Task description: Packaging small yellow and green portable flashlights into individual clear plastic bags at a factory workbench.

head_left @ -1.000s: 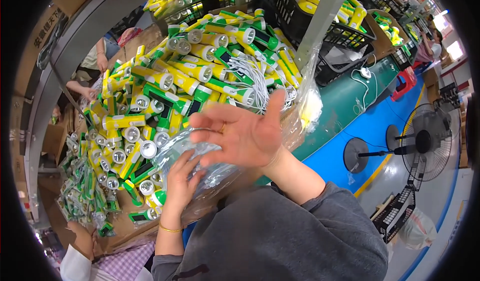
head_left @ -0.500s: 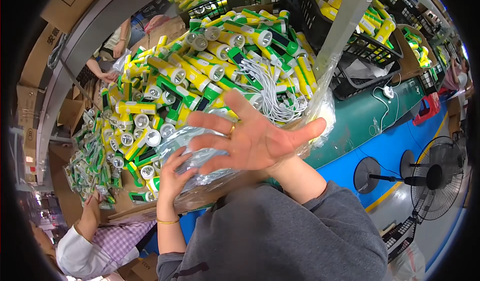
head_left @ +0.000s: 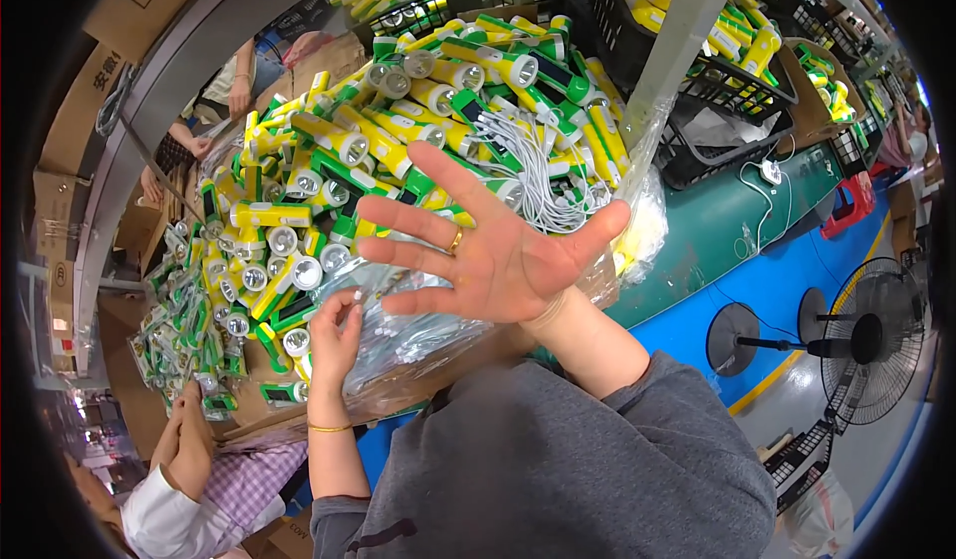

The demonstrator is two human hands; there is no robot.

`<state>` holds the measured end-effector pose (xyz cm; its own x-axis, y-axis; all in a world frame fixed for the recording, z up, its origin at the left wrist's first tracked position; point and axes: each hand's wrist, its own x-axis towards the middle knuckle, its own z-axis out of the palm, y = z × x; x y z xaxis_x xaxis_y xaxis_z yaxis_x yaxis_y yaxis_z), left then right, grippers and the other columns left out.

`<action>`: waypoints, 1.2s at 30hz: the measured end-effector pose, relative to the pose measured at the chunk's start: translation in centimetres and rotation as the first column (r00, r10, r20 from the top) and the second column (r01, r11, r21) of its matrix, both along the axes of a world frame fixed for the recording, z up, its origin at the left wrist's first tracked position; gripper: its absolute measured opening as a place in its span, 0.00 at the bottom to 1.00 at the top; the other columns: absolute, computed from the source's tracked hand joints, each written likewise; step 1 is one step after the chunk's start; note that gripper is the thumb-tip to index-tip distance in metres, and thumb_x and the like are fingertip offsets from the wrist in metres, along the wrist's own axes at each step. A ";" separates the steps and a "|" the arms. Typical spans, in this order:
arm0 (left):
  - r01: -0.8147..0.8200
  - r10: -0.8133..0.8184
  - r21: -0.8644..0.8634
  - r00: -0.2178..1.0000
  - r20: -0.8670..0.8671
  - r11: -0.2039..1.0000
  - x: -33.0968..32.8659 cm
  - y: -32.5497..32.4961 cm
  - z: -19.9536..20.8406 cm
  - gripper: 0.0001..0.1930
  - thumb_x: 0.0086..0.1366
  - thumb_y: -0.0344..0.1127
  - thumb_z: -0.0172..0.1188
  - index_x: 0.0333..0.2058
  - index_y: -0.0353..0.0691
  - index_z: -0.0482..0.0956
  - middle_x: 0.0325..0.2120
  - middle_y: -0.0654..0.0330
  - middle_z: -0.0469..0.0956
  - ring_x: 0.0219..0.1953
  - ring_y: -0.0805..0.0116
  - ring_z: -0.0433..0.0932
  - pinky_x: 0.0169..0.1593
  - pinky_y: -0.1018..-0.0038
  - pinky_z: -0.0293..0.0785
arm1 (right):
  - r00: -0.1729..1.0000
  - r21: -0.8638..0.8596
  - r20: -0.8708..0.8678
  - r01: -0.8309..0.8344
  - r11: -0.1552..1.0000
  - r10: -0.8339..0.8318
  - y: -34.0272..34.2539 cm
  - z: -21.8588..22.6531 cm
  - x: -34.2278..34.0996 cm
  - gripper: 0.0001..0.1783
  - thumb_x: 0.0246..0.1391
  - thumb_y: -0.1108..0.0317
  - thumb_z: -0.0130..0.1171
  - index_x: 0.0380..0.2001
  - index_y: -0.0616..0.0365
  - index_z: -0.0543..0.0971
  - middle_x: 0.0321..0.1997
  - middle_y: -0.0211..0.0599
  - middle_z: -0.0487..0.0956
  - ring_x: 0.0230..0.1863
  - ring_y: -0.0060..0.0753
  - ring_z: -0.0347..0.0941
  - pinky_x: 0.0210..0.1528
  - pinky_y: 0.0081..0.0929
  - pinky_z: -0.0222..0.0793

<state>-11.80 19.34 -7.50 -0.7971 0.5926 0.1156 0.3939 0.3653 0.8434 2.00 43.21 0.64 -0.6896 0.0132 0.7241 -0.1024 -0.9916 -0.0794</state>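
My right hand (head_left: 498, 260) is held up with the palm toward me, its fingers spread and nothing in it. Lower and to the left is my left hand (head_left: 337, 340), its thumb and fingers pinched together; a small pale bit shows at the fingertips, too small to name. Clear plastic bags (head_left: 418, 325) lie beside it, partly behind the right hand. Beyond both hands rises a heap of yellow and green flashlights (head_left: 329, 136). A bundle of white cables (head_left: 548, 191) lies on the heap's right side.
A metal post (head_left: 687, 41) stands right of the heap, near black crates (head_left: 742, 91) of flashlights. A green table (head_left: 697, 230) extends right; a fan (head_left: 866, 345) stands beyond it. Another person's arm (head_left: 184, 435) reaches in at left, beside bagged flashlights (head_left: 184, 330). More hands (head_left: 239, 91) work across the heap.
My right hand has shifted slightly left and up, its fingers more spread. My left hand has drawn back from the plastic bags, and its fingers have closed into a pinch.
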 end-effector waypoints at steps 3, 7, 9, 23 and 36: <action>0.111 -0.136 -0.220 0.986 -0.098 0.969 -0.8 0.1 2.1 0.06 0.54 0.21 0.59 0.33 0.34 0.78 0.30 0.57 0.80 0.32 0.68 0.79 0.38 0.76 0.73 | 0.999 -0.022 0.007 0.043 0.999 -0.043 -0.3 -0.4 -0.3 0.78 0.20 0.14 0.50 0.69 0.45 0.32 0.73 0.51 0.39 0.73 0.50 0.38 0.68 0.57 0.39; 0.066 -0.109 -0.101 0.844 -0.525 0.993 1.0 2.0 4.3 0.07 0.47 0.20 0.61 0.25 0.37 0.76 0.26 0.57 0.78 0.29 0.58 0.78 0.34 0.71 0.72 | 0.988 -0.010 0.145 0.061 0.998 -0.059 -0.5 -0.7 -0.3 0.70 0.34 0.21 0.54 0.69 0.43 0.30 0.73 0.53 0.34 0.73 0.54 0.32 0.70 0.56 0.33; 0.126 -0.209 -0.210 0.870 -0.447 0.970 2.6 2.7 4.0 0.07 0.44 0.23 0.62 0.23 0.40 0.75 0.25 0.58 0.77 0.29 0.55 0.77 0.33 0.65 0.72 | 0.918 0.300 0.195 0.279 0.912 -0.345 -0.8 -1.1 -1.3 0.63 0.40 0.25 0.53 0.70 0.45 0.39 0.72 0.51 0.44 0.73 0.49 0.39 0.70 0.50 0.37; 0.359 -0.361 -0.204 0.932 0.030 0.911 0.0 0.9 3.1 0.06 0.52 0.29 0.65 0.30 0.37 0.80 0.35 0.59 0.79 0.37 0.62 0.78 0.41 0.70 0.74 | 0.902 0.761 -0.277 -0.004 -0.648 -0.332 -3.0 -4.5 -5.5 0.11 0.46 0.63 0.63 0.33 0.56 0.81 0.30 0.40 0.78 0.34 0.44 0.75 0.37 0.37 0.70; 0.320 -0.307 0.050 0.834 0.459 0.946 -1.9 1.0 0.4 0.07 0.57 0.30 0.62 0.33 0.34 0.80 0.25 0.62 0.79 0.24 0.77 0.72 0.31 0.80 0.70 | 0.707 0.575 -0.610 0.084 -0.814 -0.358 -4.4 -5.9 -6.1 0.07 0.42 0.67 0.61 0.28 0.53 0.80 0.27 0.32 0.77 0.33 0.33 0.76 0.35 0.32 0.71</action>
